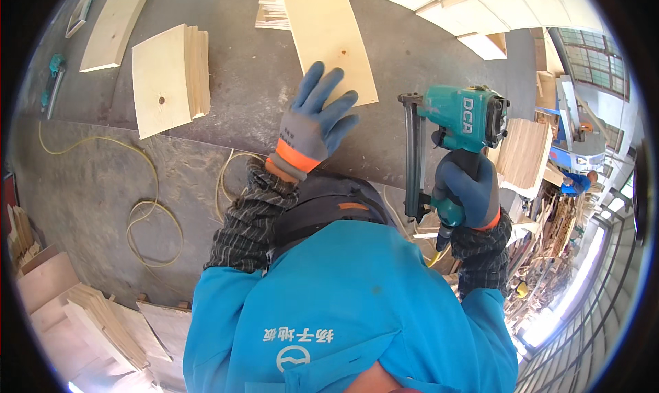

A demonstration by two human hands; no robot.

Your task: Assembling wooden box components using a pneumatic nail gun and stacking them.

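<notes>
My right hand (472, 190), in a blue and grey work glove, is wrapped around the handle of a teal pneumatic nail gun (467, 115). Its long dark magazine stands to the left of the handle, and the tool is held at the near edge of the dark worktable (254, 84). My left hand (312, 122), gloved the same way, is open with fingers spread by the near end of a pale wooden board (326, 29). The fingertips overlap the board's lower left edge; whether they press on it I cannot tell.
A stack of wooden panels (165, 81) and a long plank (118, 26) lie left on the table. Beyond the plank is another teal tool (55, 74). Pale wooden boxes (480, 8) line the far right. A yellow air hose (154, 207) loops on the floor. Scrap wood (549, 235) lies right.
</notes>
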